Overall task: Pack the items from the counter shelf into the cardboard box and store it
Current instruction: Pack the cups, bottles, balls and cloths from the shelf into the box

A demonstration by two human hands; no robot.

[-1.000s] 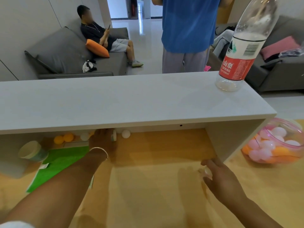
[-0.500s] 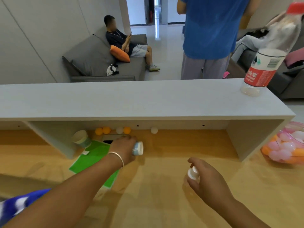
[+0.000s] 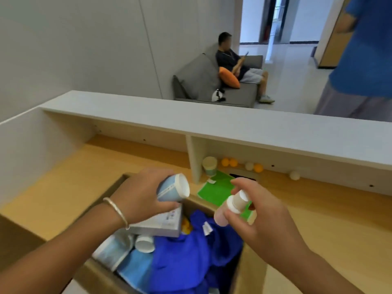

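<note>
Both hands were above the open cardboard box (image 3: 252, 270), which stood on the wooden counter in front of the white shelf (image 3: 212, 128). The left hand (image 3: 140, 196) was over the far left part of the box, and its fingers were curled around a blue paper cup (image 3: 172, 188); the cup lay on its side with the white rim turned to the right. A thin bracelet (image 3: 116, 211) sat on that wrist. The right hand (image 3: 254, 217) was over the far right edge of the box and gripped a small pinkish bottle (image 3: 230, 209) with a white cap; the thumb and fingers were closed around its body, and the index finger was lifted a little above the cap. Inside the box lay a blue cloth (image 3: 186, 259), a flat grey carton (image 3: 161, 224), another blue cup (image 3: 114, 251) and a small white cup (image 3: 144, 244). Beyond the box, under the shelf, a green sheet (image 3: 216, 188) lay on the counter. Further behind it stood a pale paper cup (image 3: 210, 165), just beside the shelf divider, and some orange and white balls (image 3: 241, 164) rested along the back wall.
</note>
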